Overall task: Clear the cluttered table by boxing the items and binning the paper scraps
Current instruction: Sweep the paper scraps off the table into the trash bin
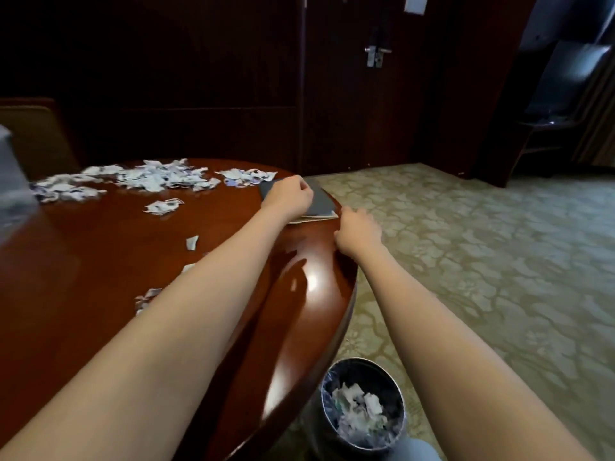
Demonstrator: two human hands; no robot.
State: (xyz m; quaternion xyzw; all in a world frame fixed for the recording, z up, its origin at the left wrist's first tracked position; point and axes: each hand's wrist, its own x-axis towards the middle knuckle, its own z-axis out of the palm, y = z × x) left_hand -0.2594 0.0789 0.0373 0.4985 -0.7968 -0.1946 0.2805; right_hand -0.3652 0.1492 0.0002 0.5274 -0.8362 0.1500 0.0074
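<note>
— Where is our left grip (289,197)?
— At the far right edge of the bench (100,261), fingers curled down onto a grey booklet (319,201). The booklet lies flat with pale pages showing under its cover, its near corner right at the rim.
— And the right grip (357,224)?
— Just off the rim, fingertips at that near corner. It's blurred, so we cannot tell whether it has hold of anything.
— The paper scraps?
— The main heap (149,179) spreads along the far side, with a smaller cluster (246,178) just beyond the booklet. A loose clump (163,206) sits nearer us, and a single scrap (192,242) beside our left forearm.
— Anything in our way?
— The left forearm crosses the bench and half covers a few more bits (146,299).
— The bin (361,360)?
— On the carpet (466,244) near our knee, tucked partly under the bench rim, with crumpled paper (357,407) inside.
— What else is around?
— A chair (36,138) at far left, a blurred clear container (13,181) in front of it, and a dark door with a metal handle (376,54).
</note>
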